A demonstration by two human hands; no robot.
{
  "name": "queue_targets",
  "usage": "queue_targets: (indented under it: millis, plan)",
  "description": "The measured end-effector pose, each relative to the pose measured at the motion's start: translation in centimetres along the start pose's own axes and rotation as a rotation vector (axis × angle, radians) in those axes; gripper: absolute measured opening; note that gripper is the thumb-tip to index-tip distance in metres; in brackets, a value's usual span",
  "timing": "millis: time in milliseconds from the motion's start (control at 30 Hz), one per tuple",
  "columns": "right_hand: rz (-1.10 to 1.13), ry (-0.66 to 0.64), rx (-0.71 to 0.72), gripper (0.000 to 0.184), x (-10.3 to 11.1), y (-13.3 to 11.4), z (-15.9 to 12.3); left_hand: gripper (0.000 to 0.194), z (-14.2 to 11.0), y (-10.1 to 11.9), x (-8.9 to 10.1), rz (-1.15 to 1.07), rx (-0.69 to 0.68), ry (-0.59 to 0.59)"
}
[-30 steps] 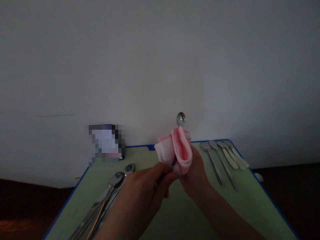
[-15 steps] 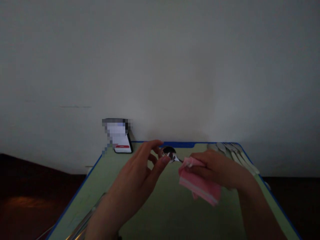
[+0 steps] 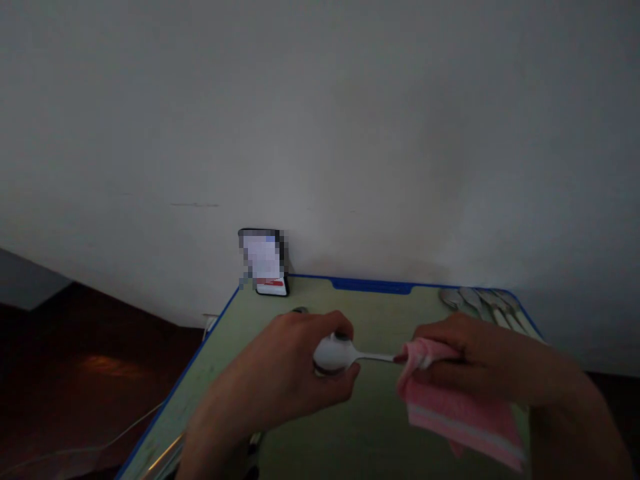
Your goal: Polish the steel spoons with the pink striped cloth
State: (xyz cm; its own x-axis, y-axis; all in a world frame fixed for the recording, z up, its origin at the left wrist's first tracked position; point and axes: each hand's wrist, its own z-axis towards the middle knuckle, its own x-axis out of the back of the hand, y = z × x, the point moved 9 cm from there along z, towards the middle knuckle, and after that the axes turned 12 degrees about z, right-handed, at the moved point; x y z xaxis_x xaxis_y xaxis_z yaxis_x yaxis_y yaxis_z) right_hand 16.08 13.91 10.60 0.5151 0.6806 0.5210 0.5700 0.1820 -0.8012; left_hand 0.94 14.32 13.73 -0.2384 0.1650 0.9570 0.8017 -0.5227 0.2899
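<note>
Spoon (image 3: 352, 355) between left hand (image 3: 287, 370), gripping bowl (image 3: 333, 353), and right hand (image 3: 485, 357), clasping pink cloth (image 3: 457, 407) around handle (image 3: 377, 357)

On the dial of the table (image 3: 380, 413), a phone (image 3: 265, 257) stands at 11 o'clock near the wall (image 3: 320, 133) behind, a row of cutlery (image 3: 471, 300) lies at 2 o'clock, and cutlery handles (image 3: 165, 460) lie at 8 o'clock. Above the middle, a spoon (image 3: 333, 353) spans the hands: its bowl within the left hand (image 3: 285, 363) at 9 o'clock, its handle running to the towel (image 3: 460, 417) in the right hand (image 3: 480, 353) at 3 o'clock.
</note>
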Motion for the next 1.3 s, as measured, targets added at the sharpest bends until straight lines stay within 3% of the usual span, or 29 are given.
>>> queue_targets:
  millis: [167,433,567,700,833,1167,1300]
  plan:
    - [0.033,0.062,-0.021,0.034,1.0,0.3,-0.6,0.028,0.0,-0.2,0.2,0.019,0.016,-0.011]
    - [-0.04,0.0,0.111,0.028,-1.0,-2.1,1.0,0.027,1.7,2.7,-1.8,0.095,-0.051,-0.058]
    - [-0.028,-0.008,0.072,0.028,-0.5,-1.3,0.5,0.035,1.5,1.8,-1.8,0.057,-0.052,-0.113]
    - [0.025,0.0,-0.024,0.032,0.4,0.5,-0.5,0.046,1.1,0.6,-1.2,0.059,-0.004,-0.087]
    - [0.065,-0.024,-0.047,0.034,0.6,1.1,-1.0,0.056,0.8,1.0,-1.0,0.017,0.01,-0.056]
    - [-0.084,-0.004,0.086,0.031,-1.7,-2.5,1.2,0.055,1.8,3.3,-1.2,0.021,-0.029,0.076]
    - [-0.04,0.004,0.097,0.028,-1.1,-2.2,1.0,0.054,2.1,2.8,-2.1,0.006,-0.061,0.01]
